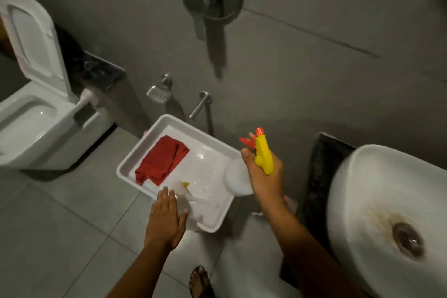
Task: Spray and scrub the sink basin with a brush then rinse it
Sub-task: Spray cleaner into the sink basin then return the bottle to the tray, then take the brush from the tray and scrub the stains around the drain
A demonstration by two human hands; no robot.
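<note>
Clamped around a yellow spray bottle (264, 157) with an orange nozzle, the right hand (264, 176) holds it above the right edge of a white tray (154, 128). Left hand (167, 218) lies flat, fingers spread, at the tray's near edge beside a blurred clear-handled brush (187, 192). A red cloth (160, 161) lies in the tray. The stained sink basin (387, 213) sits to the right, well apart from both hands. Bare floor tiles (60, 225) lie open to the left. No writing can be read.
</note>
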